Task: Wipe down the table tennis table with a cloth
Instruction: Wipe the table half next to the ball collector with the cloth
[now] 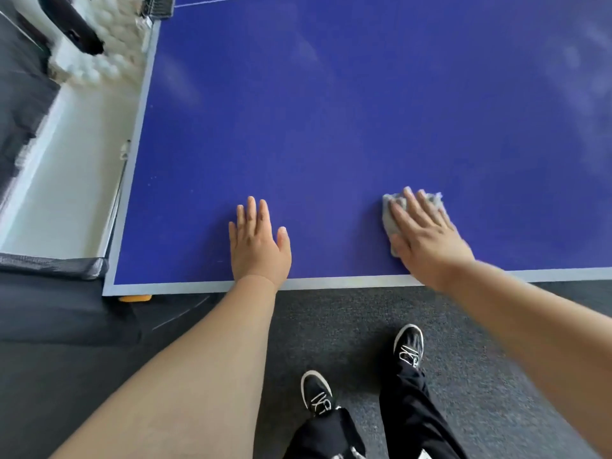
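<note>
The blue table tennis table (331, 111) fills most of the view, its pale border running along the near edge and the left side. My right hand (425, 236) lies flat with straight fingers on a grey cloth (390, 223), pressing it to the surface close to the near edge. The cloth sticks out to the left of the hand and past the fingertips. My left hand (258, 241) rests flat on the bare table, fingers straight, about a forearm's length to the left of the cloth, holding nothing.
The net clamp (159, 6) sits at the table's far left corner. Left of the table are a white ledge (66, 180), a heap of white balls (109, 38) and a black object (77, 26). My feet in black shoes (409, 344) stand on dark carpet.
</note>
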A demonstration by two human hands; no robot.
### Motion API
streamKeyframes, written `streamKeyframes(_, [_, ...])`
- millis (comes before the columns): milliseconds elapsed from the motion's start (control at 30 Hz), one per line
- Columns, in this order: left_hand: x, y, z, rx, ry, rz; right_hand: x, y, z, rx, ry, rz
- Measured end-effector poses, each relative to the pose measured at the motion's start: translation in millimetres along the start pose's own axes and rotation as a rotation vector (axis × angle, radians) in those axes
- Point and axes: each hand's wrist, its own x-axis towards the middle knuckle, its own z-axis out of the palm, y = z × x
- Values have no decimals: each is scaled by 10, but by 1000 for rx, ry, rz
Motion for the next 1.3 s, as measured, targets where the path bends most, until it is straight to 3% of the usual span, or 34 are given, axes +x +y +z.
streamKeyframes(67, [89,-32,26,2,3,-1,216,72,-83,52,45,247])
streamKeyframes(133, [143,-11,81,26,34,6,360,-138,-54,34,89,326])
streamKeyframes(200, [166,-4,129,35,72,9,381,-488,38,18,132,210])
streamKeyframes(300, [169,-29,143,14,81,13,96,-972,241,-11,111,-135])
streamKeyframes(367, [170,-26,125,18,74,14,-181,-1037,333,-20,66,-317])
streamKeyframes(433, [181,-14,112,15,69,18,-216,-806,281,-16,41,-361])
streamKeyframes(467, [176,-16,113,13,66,18,-144,-639,228,-3,46,-273])
streamKeyframes(600, [200,-41,143,25,77,26,528,-233,-79,70,114,372])
streamKeyframes(667, [212,-50,159,24,82,31,839,-388,-131,80,123,462])
streamKeyframes(733, [209,-58,170,19,83,33,911,-701,-83,42,122,282])
streamKeyframes(833, [214,-57,152,19,59,34,453,-1249,168,-27,100,-155])
streamKeyframes(967, [209,-47,114,64,25,41,-53,-1218,320,-12,28,-405])
streamKeyframes(1033, [208,-49,99,39,21,42,166,-872,179,-58,22,-314])
streamKeyframes(1133, [204,-54,106,21,33,37,759,-397,-101,0,91,128])
streamKeyframes(1200, [205,-49,112,7,43,41,1110,-340,-176,26,96,313])
streamKeyframes(1300, [206,-52,116,4,49,41,1292,-683,-155,24,98,254])
